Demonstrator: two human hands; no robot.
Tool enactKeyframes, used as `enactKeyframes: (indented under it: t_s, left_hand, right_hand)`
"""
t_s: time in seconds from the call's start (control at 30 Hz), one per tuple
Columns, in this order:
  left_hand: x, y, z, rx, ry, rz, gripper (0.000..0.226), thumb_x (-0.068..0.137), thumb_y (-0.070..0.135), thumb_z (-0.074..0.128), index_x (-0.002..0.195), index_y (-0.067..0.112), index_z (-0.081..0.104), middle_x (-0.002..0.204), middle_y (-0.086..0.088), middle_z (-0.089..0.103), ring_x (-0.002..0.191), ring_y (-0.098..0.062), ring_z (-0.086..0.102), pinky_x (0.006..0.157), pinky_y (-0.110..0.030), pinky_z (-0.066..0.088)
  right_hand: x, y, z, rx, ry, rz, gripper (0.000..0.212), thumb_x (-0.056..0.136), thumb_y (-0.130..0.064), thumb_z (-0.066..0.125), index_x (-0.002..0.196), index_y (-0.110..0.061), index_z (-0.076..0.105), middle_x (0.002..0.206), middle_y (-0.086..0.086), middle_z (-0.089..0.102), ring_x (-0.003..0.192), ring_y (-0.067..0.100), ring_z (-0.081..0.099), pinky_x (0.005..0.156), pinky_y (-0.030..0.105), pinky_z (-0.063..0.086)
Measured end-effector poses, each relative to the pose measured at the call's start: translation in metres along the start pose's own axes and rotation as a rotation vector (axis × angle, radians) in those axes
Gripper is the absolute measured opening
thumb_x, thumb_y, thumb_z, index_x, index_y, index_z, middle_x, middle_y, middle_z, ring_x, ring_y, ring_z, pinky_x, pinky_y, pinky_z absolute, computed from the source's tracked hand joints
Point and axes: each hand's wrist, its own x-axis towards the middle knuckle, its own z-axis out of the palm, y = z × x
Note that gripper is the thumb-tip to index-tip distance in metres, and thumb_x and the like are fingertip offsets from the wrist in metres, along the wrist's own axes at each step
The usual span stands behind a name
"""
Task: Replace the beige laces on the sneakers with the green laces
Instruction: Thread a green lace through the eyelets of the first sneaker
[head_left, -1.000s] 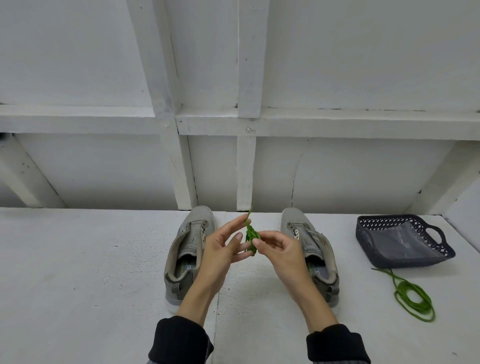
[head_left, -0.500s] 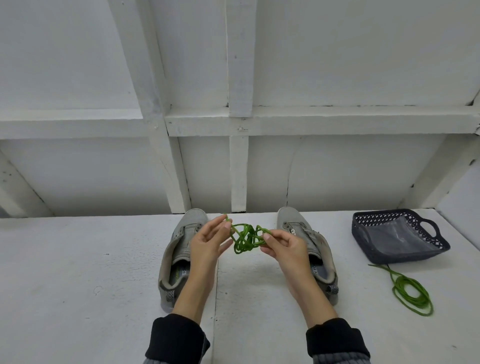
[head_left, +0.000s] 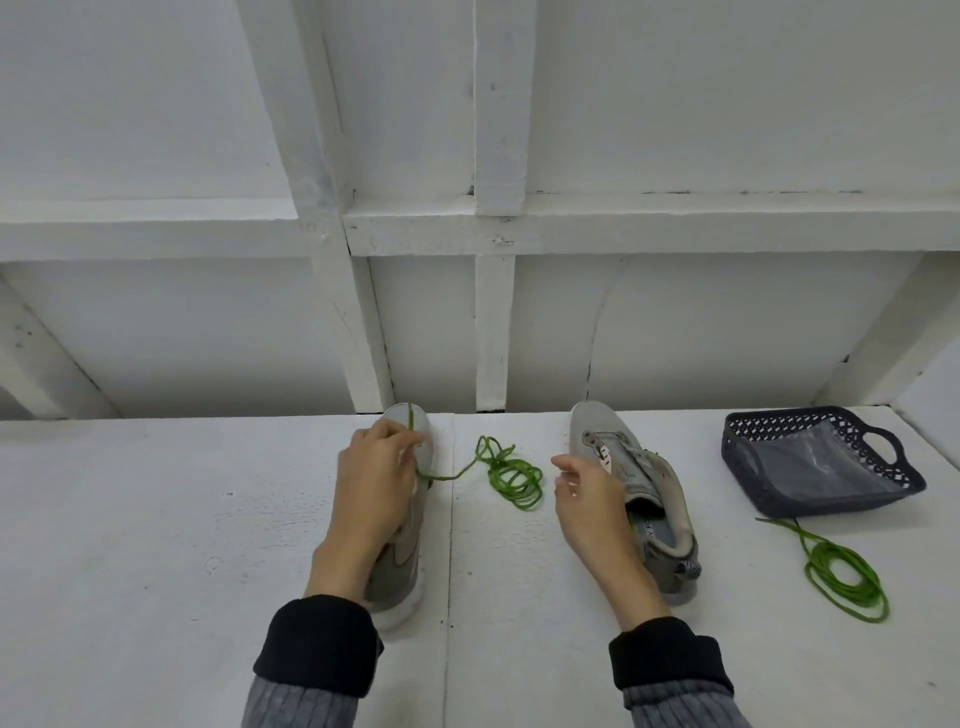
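Two grey sneakers stand side by side on the white table, toes pointing away from me. My left hand (head_left: 376, 475) lies over the left sneaker (head_left: 402, 561) and pinches one end of a green lace (head_left: 511, 475), whose tip sticks up above the fingers. The remainder of that lace trails right into a loose tangle on the table between the shoes. My right hand (head_left: 589, 501) hovers beside the right sneaker (head_left: 641, 488) with fingers apart, holding nothing. A second green lace (head_left: 844, 574) lies coiled at the right.
A dark plastic basket (head_left: 821, 462) with a clear bag inside stands at the right, just behind the coiled lace. A white wall with wooden beams rises right behind the sneakers' toes.
The bunched green lace came apart as my hands moved away from each other. My right hand let go and the tangle dropped onto the table. My left hand kept one end and moved over the left sneaker.
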Motion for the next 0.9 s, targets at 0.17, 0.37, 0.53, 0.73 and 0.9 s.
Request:
enactKeyframes:
  t_s: [0.17, 0.37, 0.53, 0.73, 0.9]
  left_hand:
    - [-0.006, -0.026, -0.015, -0.075, -0.143, -0.123, 0.046, 0.091, 0.006, 0.054, 0.134, 0.02, 0.056, 0.142, 0.002, 0.05, 0.128, -0.023, 0.046, 0.106, -0.044, 0.04]
    - [-0.019, -0.038, -0.001, -0.32, 0.06, -0.368, 0.034, 0.092, 0.0, 0.055, 0.117, 0.02, 0.066, 0.126, -0.007, 0.062, 0.106, -0.025, 0.06, 0.088, -0.029, 0.048]
    - [-0.018, -0.018, 0.009, -0.425, 0.22, -0.398, 0.02, 0.096, 0.017, 0.059, 0.112, 0.019, 0.071, 0.114, -0.001, 0.067, 0.099, -0.015, 0.059, 0.085, -0.028, 0.046]
    - [-0.029, 0.039, 0.048, -0.467, 0.174, -0.256, 0.02, 0.095, 0.006, 0.058, 0.106, 0.014, 0.072, 0.108, 0.001, 0.068, 0.098, -0.014, 0.061, 0.083, -0.02, 0.041]
    - [-0.037, 0.055, 0.068, -0.407, 0.177, -0.176, 0.025, 0.097, 0.003, 0.052, 0.109, 0.012, 0.072, 0.114, 0.0, 0.067, 0.101, -0.015, 0.061, 0.088, -0.024, 0.044]
  right_hand:
    - [-0.005, 0.004, 0.008, -0.435, 0.112, -0.246, 0.028, 0.085, 0.007, 0.06, 0.109, -0.005, 0.067, 0.108, 0.011, 0.065, 0.102, 0.027, 0.055, 0.087, 0.038, 0.048]
    - [-0.017, 0.003, 0.004, -0.707, 0.409, -0.179, 0.034, 0.065, 0.01, 0.072, 0.095, -0.001, 0.062, 0.092, 0.018, 0.059, 0.085, 0.034, 0.055, 0.068, 0.042, 0.049]
    - [-0.016, 0.012, -0.011, -0.709, 0.295, 0.151, 0.039, 0.087, -0.015, 0.066, 0.114, 0.0, 0.042, 0.111, 0.02, 0.057, 0.089, 0.031, 0.063, 0.066, 0.037, 0.05]
    - [-0.011, 0.032, -0.024, -0.676, 0.167, 0.107, 0.046, 0.093, -0.018, 0.053, 0.136, -0.022, 0.036, 0.106, 0.004, 0.069, 0.092, 0.023, 0.067, 0.074, 0.033, 0.051]
    - [0.002, 0.044, -0.063, -0.674, 0.207, 0.059, 0.037, 0.095, -0.015, 0.048, 0.132, -0.023, 0.046, 0.108, 0.005, 0.066, 0.09, 0.025, 0.059, 0.078, 0.036, 0.05]
